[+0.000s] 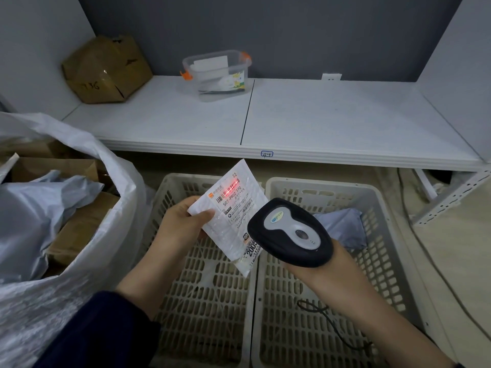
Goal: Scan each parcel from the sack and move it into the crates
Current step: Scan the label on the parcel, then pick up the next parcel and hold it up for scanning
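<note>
My left hand (178, 224) pinches a flat white parcel (230, 208) by its left edge, label up, above the left crate (170, 187). A red scan line glows on the label's barcode. My right hand (329, 266) grips a dark handheld scanner (291, 232), its head pointed at the parcel, over the right crate (372, 197). A grey-blue parcel (342, 227) lies in the right crate. The white sack (117, 208) stands at the left, open, holding several brown boxes and grey bags.
A white shelf (318, 123) runs behind the crates, bearing a crumpled brown box (106, 70) at the left and a clear plastic container (218, 73) with orange clips. The scanner's black cable (334, 325) trails across the right crate's floor. A white perforated bracket (451, 197) stands at the right.
</note>
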